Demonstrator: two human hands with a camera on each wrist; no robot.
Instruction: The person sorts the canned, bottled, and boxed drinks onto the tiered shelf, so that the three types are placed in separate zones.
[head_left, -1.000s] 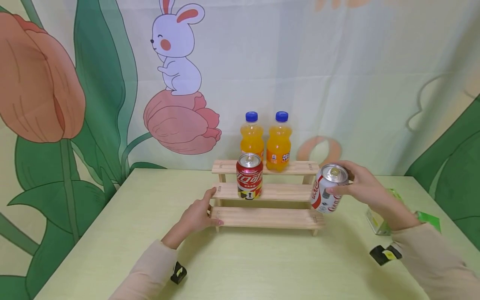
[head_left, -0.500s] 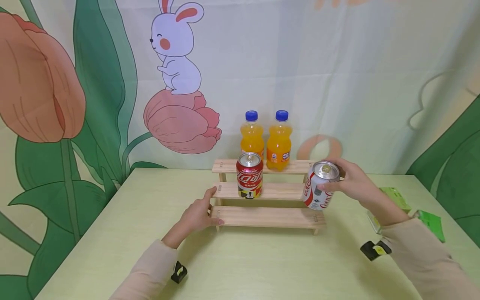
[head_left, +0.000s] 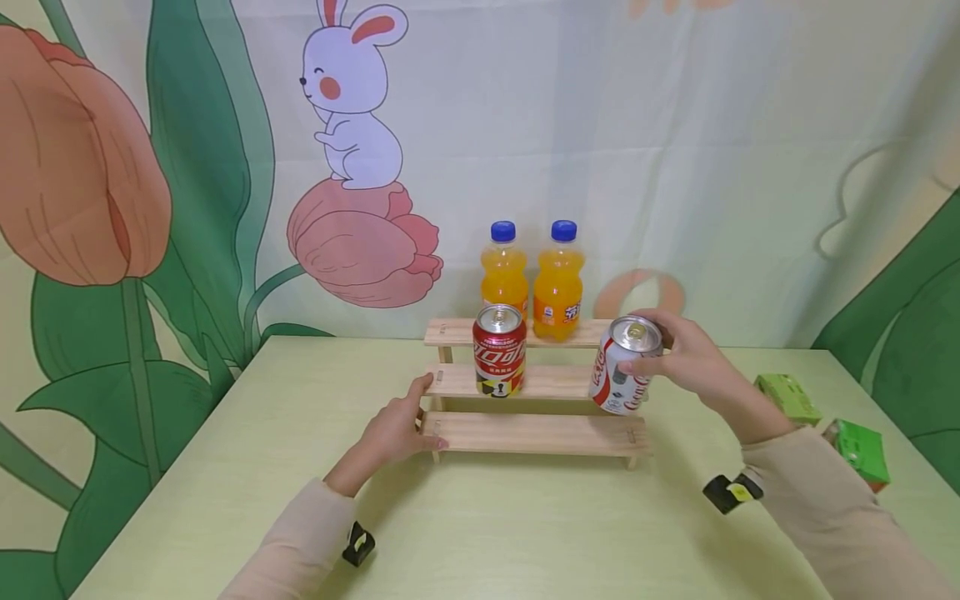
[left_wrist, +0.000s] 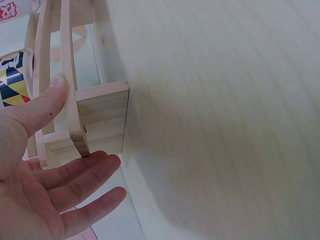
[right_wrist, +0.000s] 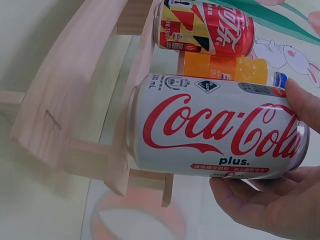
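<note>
My right hand (head_left: 686, 358) grips a white Coca-Cola Plus can (right_wrist: 215, 127) near its top, thumb on one side and fingers on the other. In the head view the can overlaps the right end of the middle step of a three-tier wooden rack (head_left: 532, 433), tilted slightly. My left hand (head_left: 390, 425) holds the rack's left end, thumb on the front and fingers round the side. A red cola can (head_left: 499, 354) stands upright on the middle step, left of centre. Two orange soda bottles (head_left: 557, 287) with blue caps stand on the top step behind it.
Two green boxes, a lighter one (head_left: 787, 398) and a darker one (head_left: 858, 450), lie on the pale table (head_left: 510, 533) to the right, beyond my right forearm. Behind the rack hangs a curtain (head_left: 675, 167) printed with tulips and a rabbit.
My right hand has carried the white can leftward and slightly up, from beside the rack's right end to over the middle step. My left hand has stayed on the rack.
</note>
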